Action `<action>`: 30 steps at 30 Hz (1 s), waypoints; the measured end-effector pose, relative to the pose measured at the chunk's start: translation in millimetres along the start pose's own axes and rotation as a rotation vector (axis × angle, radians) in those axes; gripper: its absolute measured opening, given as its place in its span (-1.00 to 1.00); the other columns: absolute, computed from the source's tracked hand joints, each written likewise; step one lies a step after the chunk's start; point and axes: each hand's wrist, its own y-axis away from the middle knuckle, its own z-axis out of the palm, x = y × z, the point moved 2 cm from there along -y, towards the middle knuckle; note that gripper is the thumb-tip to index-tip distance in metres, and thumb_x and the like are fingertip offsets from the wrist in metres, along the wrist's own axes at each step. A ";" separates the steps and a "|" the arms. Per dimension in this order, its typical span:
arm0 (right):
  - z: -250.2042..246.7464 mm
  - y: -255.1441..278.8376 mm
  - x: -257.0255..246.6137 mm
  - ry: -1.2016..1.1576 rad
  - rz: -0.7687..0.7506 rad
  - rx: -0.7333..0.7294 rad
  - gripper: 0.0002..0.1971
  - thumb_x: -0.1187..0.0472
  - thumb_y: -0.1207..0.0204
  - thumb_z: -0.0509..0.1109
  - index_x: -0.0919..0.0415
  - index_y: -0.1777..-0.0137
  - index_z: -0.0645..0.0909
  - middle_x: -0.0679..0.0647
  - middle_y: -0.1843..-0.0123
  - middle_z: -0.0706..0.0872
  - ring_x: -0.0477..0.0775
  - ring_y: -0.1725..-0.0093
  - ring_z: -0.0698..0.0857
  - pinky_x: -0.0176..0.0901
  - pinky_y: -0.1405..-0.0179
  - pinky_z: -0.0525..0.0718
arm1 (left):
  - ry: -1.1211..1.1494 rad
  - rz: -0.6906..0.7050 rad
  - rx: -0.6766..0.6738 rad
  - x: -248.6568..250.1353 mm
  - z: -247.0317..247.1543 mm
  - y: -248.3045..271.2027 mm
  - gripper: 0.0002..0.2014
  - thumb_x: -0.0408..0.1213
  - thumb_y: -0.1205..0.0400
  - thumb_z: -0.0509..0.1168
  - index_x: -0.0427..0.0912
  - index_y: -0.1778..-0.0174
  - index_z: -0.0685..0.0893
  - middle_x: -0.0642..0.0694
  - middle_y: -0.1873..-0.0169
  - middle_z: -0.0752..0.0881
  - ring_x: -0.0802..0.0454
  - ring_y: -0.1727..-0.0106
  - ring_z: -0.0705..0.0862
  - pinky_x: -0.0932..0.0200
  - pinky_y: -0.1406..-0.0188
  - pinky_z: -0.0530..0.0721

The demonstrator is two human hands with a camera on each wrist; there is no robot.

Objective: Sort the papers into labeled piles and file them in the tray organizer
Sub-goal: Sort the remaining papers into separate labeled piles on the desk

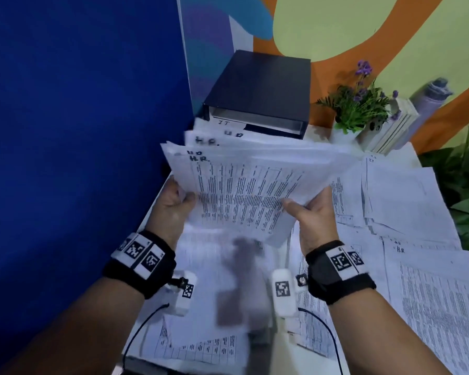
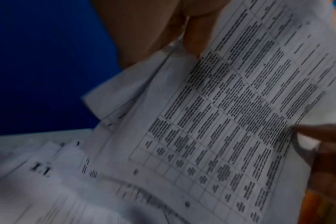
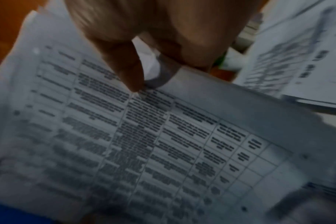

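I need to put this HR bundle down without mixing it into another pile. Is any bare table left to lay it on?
Hardly any. Loose sheets cover the table from its front edge to the black tray organizer. Bare strips show only along the blue partition beside the left hand, and between piles below the right hand. The plant crowds the back right. The organizer's flat top is free.
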 end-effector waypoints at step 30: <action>-110.6 11.3 11.4 0.640 0.185 0.346 -0.62 0.29 -0.68 0.23 0.34 -0.48 0.40 0.25 -0.30 0.62 0.23 -0.28 0.63 -0.20 -0.15 0.52 | -0.684 -0.225 -0.307 -73.7 83.8 0.0 -0.50 -0.32 -0.61 0.38 -0.09 -0.48 0.46 -0.02 -0.35 0.55 0.02 -0.31 0.58 0.15 -0.22 0.55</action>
